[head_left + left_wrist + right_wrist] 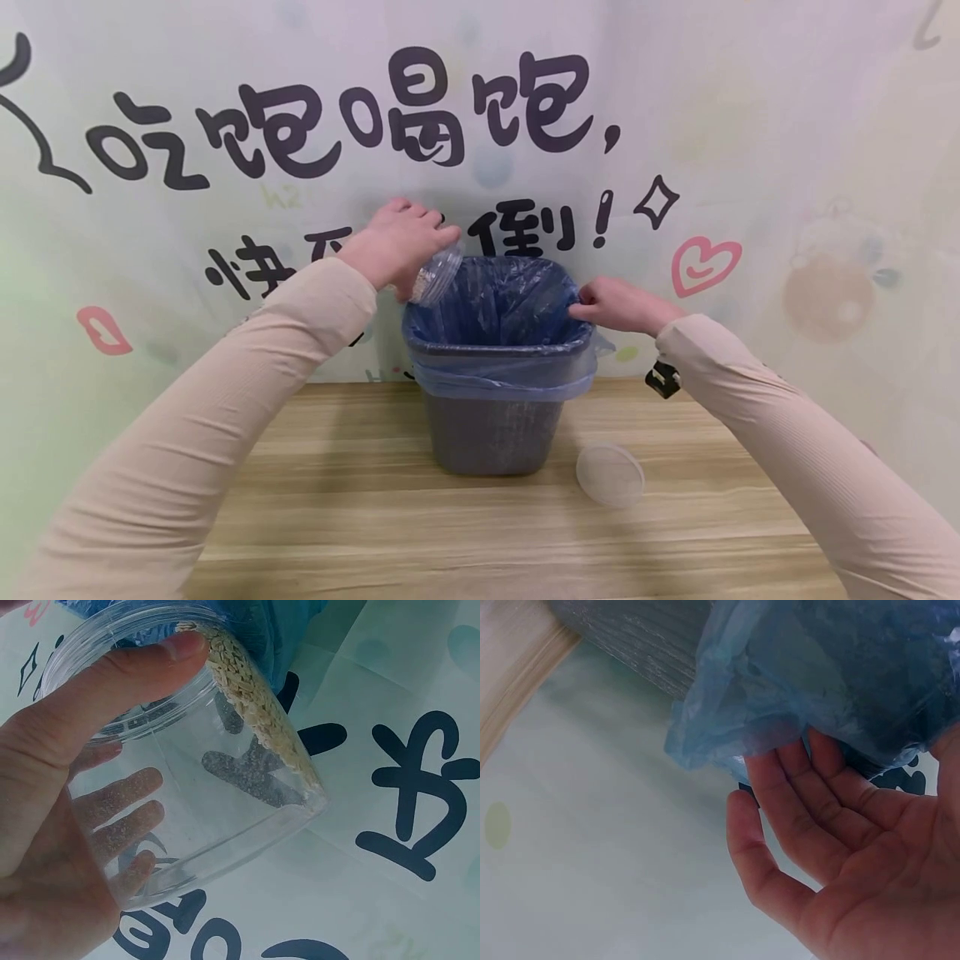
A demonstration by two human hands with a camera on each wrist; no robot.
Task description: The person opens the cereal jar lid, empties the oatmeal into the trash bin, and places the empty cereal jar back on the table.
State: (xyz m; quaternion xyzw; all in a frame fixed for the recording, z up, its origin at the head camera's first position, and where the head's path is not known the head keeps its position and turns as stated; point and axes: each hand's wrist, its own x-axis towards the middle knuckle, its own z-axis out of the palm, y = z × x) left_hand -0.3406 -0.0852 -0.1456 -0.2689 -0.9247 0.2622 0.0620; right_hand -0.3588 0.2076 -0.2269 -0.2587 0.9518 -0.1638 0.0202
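My left hand [405, 246] grips a clear plastic jar [437, 275] tilted at the left rim of a grey trash bin [491, 433]. Pale rice-like grains [259, 712] lie along the jar's lower side towards its mouth, as the left wrist view shows. The thumb crosses the jar near its neck, and the other fingers show through the far wall. A blue trash bag [502, 304] lines the bin, its edge folded down outside. At the right rim my right hand [618, 304] holds the bin, with fingers [821, 802] against the outside of the bag.
A round translucent lid [610, 475] lies on the wood-grain table [465, 542], right of the bin's base. Behind stands a pale printed backdrop [787, 167] with dark lettering. Near the right sleeve is a small black object [663, 380].
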